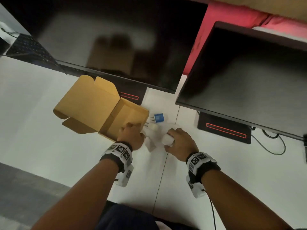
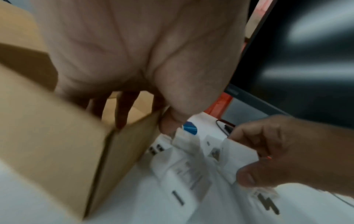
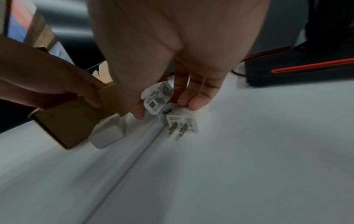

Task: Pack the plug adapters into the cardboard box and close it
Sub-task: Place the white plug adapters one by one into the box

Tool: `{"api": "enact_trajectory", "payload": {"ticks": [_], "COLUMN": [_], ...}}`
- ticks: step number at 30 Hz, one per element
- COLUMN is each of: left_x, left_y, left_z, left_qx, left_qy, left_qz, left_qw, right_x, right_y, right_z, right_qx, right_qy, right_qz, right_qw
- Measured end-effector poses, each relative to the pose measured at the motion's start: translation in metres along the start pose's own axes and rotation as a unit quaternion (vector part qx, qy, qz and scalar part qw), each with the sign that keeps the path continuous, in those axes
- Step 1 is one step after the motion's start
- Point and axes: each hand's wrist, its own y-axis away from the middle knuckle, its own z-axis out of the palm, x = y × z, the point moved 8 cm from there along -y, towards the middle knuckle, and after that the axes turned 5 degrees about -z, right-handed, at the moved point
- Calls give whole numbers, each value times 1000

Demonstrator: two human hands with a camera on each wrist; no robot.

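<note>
The open cardboard box sits on the white desk with its lid flipped back to the left. My left hand grips the box's near right wall, fingers inside and thumb outside. My right hand pinches a white plug adapter between thumb and fingers. Its fingertips also touch a second white adapter lying prongs toward me. Another white adapter lies against the box. A blue adapter and a white one lie just right of the box. The box floor that shows is bare.
Two dark monitors overhang the back of the desk, and their black stands with red stripes sit close behind the adapters. A keyboard is far left and a cable loops at the right.
</note>
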Motion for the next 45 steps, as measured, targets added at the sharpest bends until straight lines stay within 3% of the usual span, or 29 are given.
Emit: {"api": "enact_trajectory", "payload": {"ticks": [5, 10, 16, 19, 22, 28, 31, 34, 37, 41, 45], "left_x": [29, 38, 36, 14, -28, -114, -124, -120, -116, -123, -139], "left_y": [10, 14, 26, 34, 41, 24, 14, 8, 3, -6, -15], "left_z": [15, 24, 1, -29, -51, -14, -5, -1, 0, -7, -25], "left_qx": [-38, -89, -63, 11, 54, -118, -135, -139, -130, -79, 0], "left_qy": [-60, -117, -34, 40, 169, 168, 315, 435, 464, 454, 410], "left_qz": [86, 131, 222, 239, 179, -42, -45, -49, -52, -96, -123], "left_qw": [994, 980, 972, 970, 968, 978, 938, 888, 875, 882, 904], "right_x": [17, 25, -21, -57, -97, -133, -144, -151, -161, -152, -109], "right_y": [14, 27, 22, 3, -19, -53, -57, -59, -53, -39, -17], "right_z": [-9, -18, -16, -14, -11, 27, 44, 57, 60, 39, -15], "right_qx": [44, 120, 178, 162, 129, -5, -30, -39, -46, -7, 162], "right_qy": [-25, -65, -125, -129, -73, 77, 91, 20, -26, -51, -74], "right_qz": [15, 62, -12, -50, -96, -61, -67, -82, -126, -138, -109], "right_qw": [999, 989, 976, 977, 984, 995, 993, 996, 991, 989, 978]}}
